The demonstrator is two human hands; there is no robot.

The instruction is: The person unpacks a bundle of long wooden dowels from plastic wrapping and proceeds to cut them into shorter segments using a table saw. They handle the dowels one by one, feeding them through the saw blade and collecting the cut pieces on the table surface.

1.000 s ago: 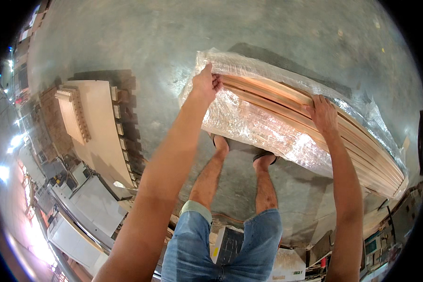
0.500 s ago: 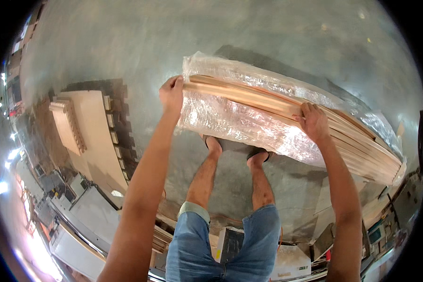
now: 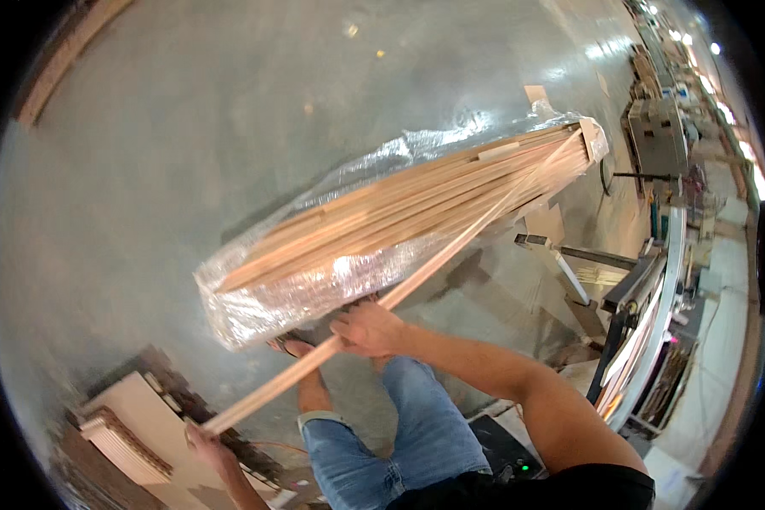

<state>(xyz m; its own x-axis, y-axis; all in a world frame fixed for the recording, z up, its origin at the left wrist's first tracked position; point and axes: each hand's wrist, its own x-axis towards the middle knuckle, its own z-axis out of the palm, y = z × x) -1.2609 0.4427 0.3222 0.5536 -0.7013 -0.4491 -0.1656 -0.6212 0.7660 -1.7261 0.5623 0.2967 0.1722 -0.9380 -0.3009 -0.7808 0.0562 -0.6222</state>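
A long, thin wooden strip [image 3: 438,262] slants across the view, lifted off the near side of a bundle of wooden strips [image 3: 374,208]. Its far end still lies over the bundle's right end. My left hand [image 3: 215,452] is closed around the strip's near end at the lower left. Farther along, my right hand [image 3: 368,330] grips the same strip with its fingers wrapped around it. Clear plastic wrap [image 3: 268,319] lies opened around the bundle, which rests on the floor in front of my feet.
At the lower left, a board [image 3: 115,395] carries a stack of notched wooden pieces [image 3: 132,446]. A dark metal frame [image 3: 599,259] stands at the right, near a long bench [image 3: 659,327]. A wooden beam [image 3: 64,64] lies at the upper left on the grey floor.
My view has turned to the right. The strip has come up out of the bundle and toward me, its left end swung low beside my legs; both hands hold it.
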